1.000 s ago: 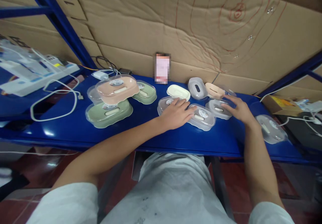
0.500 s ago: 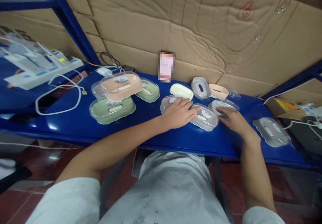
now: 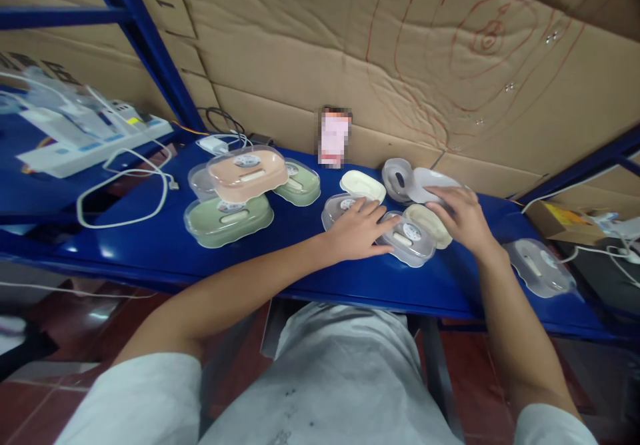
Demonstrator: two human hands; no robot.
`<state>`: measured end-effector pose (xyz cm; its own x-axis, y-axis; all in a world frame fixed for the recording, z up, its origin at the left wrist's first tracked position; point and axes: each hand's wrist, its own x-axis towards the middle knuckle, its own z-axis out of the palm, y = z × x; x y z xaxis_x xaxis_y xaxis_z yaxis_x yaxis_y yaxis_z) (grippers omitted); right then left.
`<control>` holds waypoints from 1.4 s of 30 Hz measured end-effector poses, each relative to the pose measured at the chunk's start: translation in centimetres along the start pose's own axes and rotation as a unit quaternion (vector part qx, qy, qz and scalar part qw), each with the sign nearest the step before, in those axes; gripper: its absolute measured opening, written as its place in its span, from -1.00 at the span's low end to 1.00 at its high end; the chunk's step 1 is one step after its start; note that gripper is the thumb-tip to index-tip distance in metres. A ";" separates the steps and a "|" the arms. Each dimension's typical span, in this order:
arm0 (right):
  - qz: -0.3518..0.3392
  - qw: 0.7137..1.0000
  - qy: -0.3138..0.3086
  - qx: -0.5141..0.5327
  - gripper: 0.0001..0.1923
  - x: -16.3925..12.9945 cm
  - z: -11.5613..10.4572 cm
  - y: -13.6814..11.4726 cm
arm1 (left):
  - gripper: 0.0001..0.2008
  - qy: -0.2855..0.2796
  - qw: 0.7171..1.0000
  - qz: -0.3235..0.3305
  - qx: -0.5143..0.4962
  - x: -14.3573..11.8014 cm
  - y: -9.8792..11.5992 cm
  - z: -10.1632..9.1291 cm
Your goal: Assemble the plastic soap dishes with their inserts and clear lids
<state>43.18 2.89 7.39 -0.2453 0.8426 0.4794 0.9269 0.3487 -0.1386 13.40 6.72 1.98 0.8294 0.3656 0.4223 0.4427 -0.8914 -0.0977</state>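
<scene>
1. A glossy blue surface (image 3: 150,258) runs along a wall of flattened cardboard (image 3: 350,52), with blue rack posts at either side; soap boxes and their parts are spread across it within arm's reach of the seated person.

2. The left hand (image 3: 357,232) lies flat, fingers spread, its grip wide and closed on nothing. It presses on a clear lid (image 3: 339,204) and touches the near clear-lidded box (image 3: 410,242), seemingly to steady them against sliding on the slick top.

3. The right hand (image 3: 463,215) holds a translucent cover (image 3: 430,182) by its edge, raised and tilted above a beige tray (image 3: 430,225) that sits just beside the near box. Lifted that way, the cover leaves the tray open to view.

4. A cream tray (image 3: 363,184) and a grey slotted insert (image 3: 397,178) lie behind, near the wall, apart from the hands.

5. To the left, a pink box (image 3: 247,173) rests stacked on a green box (image 3: 227,218), with another green box (image 3: 299,185) beside them, closed and grouped well apart from the loose parts.

6. One more clear lid (image 3: 537,268) lies far right; white cables (image 3: 125,192) trail at far left.
</scene>
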 end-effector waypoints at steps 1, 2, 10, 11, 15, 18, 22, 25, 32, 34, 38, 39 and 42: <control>-0.023 1.000 -0.003 -0.008 -0.52 1.1 0.2 0.1 | -0.29 -0.003 1.000 0.001 0.002 0.0 0.0 0.0; -0.037 0.999 -0.004 -0.017 -0.54 2.2 0.5 0.4 | -0.32 -0.005 1.000 0.001 0.003 0.0 0.0 0.0; 0.108 0.992 0.002 -0.062 -0.48 4.0 3.4 6.5 | -0.38 -0.008 1.000 -0.006 -0.003 0.1 0.1 0.1; 0.118 0.991 -0.008 -0.062 -0.48 3.7 3.8 7.2 | -0.38 -0.005 1.000 -0.007 -0.005 0.1 0.0 0.1; 0.163 0.984 -0.048 -0.055 -0.29 3.0 5.0 9.5 | -0.39 0.007 1.000 -0.006 -0.013 0.1 -0.1 0.2; 0.185 0.980 -0.054 -0.049 -0.38 3.2 5.6 10.2 | -0.39 0.010 1.000 -0.004 -0.015 0.1 -0.1 0.2; 0.177 0.983 -0.038 -0.031 -0.61 3.1 5.5 10.0 | -0.40 0.021 1.000 -0.003 -0.016 0.0 -0.1 0.2; 0.168 0.985 -0.003 -0.022 -0.58 2.9 4.9 9.4 | -0.41 0.041 0.999 -0.015 -0.021 0.1 -0.1 0.4; 0.132 0.989 0.059 0.001 -0.62 2.8 2.0 5.6 | -0.46 0.061 0.996 -0.058 -0.012 0.2 0.1 0.8; 0.099 0.993 0.029 0.055 -0.63 2.7 1.2 3.4 | -0.46 0.060 0.995 -0.078 -0.009 0.3 0.1 0.7; -0.028 0.979 -0.121 0.163 -0.53 2.4 1.1 -0.9 | -0.53 0.060 0.991 -0.118 -0.016 0.6 -0.4 0.4; -0.052 0.973 -0.152 0.166 -0.49 2.4 1.4 -1.6 | -0.55 0.059 0.990 -0.123 -0.018 0.6 -0.5 0.3; -0.066 0.977 -0.148 0.139 -0.54 2.5 2.3 -2.0 | -0.58 0.064 0.989 -0.133 -0.022 0.6 -0.9 0.2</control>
<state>40.01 5.21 6.85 -0.4660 0.8506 0.2437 0.7792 0.5250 -0.3424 13.57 7.77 2.19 0.6339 0.5548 0.5388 0.6219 -0.7798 0.0713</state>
